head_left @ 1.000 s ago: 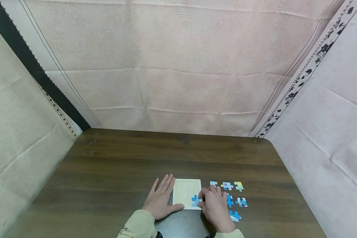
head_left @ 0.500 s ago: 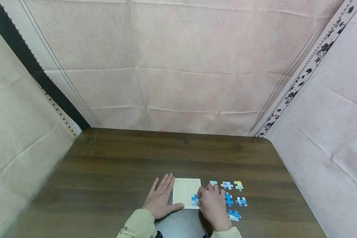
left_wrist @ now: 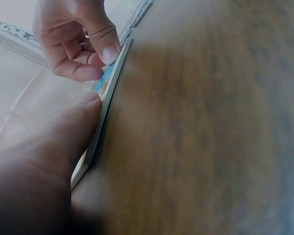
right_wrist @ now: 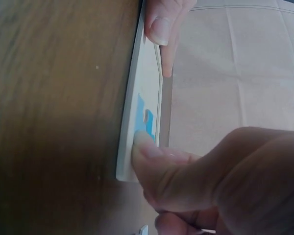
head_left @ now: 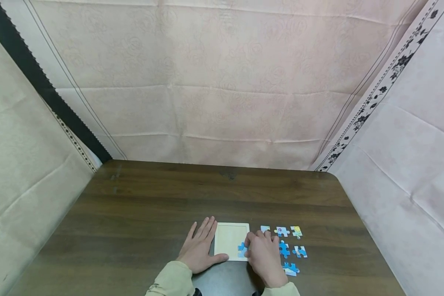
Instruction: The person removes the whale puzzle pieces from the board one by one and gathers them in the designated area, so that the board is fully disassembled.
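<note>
A pale, shallow puzzle tray (head_left: pixel 227 238) lies on the table, with a blue puzzle piece (head_left: pixel 241 250) in its lower right corner. My left hand (head_left: pixel 200 250) rests flat along the tray's left side, fingers straight and thumb on its near edge. At the right edge, my right hand (head_left: pixel 265 259) has its thumb and index finger curled at the blue piece and pinches it. In the right wrist view the thumb covers one end of the blue piece (right_wrist: pixel 140 112). The left wrist view shows the tray's edge (left_wrist: pixel 108 98) almost side-on.
Several loose puzzle pieces lie to the right of the tray, among them a yellow-topped piece (head_left: pixel 297 231), a blue-and-white piece (head_left: pixel 300 251) and one nearer piece (head_left: pixel 291 269). The brown wooden table (head_left: pixel 151 205) ends at pale cloth walls (head_left: pixel 222 82).
My right hand has shifted slightly left toward the tray's corner, its thumb and index finger closer to the blue piece. The left hand has stayed still.
</note>
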The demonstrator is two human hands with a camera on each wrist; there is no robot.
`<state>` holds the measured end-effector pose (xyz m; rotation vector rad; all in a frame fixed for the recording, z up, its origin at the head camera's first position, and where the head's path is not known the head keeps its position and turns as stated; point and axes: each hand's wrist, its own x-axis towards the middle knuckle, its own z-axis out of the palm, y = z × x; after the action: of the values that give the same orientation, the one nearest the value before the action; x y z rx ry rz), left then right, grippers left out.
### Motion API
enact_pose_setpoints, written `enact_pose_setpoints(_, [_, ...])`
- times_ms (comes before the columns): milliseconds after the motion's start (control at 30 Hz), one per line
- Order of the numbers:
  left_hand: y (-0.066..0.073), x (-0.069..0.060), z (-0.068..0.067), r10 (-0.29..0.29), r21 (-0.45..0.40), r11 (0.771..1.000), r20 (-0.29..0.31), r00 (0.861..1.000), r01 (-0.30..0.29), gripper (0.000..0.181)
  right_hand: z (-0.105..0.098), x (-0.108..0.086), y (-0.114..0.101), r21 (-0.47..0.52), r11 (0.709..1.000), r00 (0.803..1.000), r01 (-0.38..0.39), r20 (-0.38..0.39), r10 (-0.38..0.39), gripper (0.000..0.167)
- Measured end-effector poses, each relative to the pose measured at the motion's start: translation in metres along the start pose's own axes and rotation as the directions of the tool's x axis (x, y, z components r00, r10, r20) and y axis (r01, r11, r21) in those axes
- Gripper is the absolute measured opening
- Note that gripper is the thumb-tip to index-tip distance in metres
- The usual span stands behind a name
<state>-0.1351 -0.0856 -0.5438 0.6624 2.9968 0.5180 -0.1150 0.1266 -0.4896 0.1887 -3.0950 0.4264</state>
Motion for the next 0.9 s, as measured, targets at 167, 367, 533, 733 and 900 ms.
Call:
enact_pose_setpoints(167, [0.002,0.0,-0.005,-0.011,-0.002,1.0,0.022,1.0,0.011,0.108,-0.001,-0.001,0.001,0.039,0.999,1.0,0.013,-0.012,-0.012,0.029])
enact_pose_setpoints(367, [0.003,0.0,-0.007,-0.015,-0.004,1.0,0.032,0.999,0.015,0.107,-0.002,-0.002,0.002,0.096,0.995,1.0,0.019,0.014,-0.02,0.031])
enact_pose_setpoints(533, [0.003,-0.001,-0.007,-0.02,-0.001,1.0,0.05,0.999,0.021,0.108,-0.003,-0.004,0.005,0.167,0.986,0.998,0.022,0.049,-0.031,0.028])
enact_pose_setpoints(733, [0.002,0.0,-0.006,-0.025,0.002,1.0,0.068,0.997,0.025,0.109,-0.005,-0.005,0.01,0.224,0.974,0.998,0.036,0.045,-0.047,0.024])
enact_pose_setpoints(900, [0.002,0.001,-0.006,-0.025,0.002,1.0,0.055,0.998,0.025,0.109,-0.006,-0.007,0.012,0.272,0.961,0.998,0.046,0.027,-0.055,0.023])
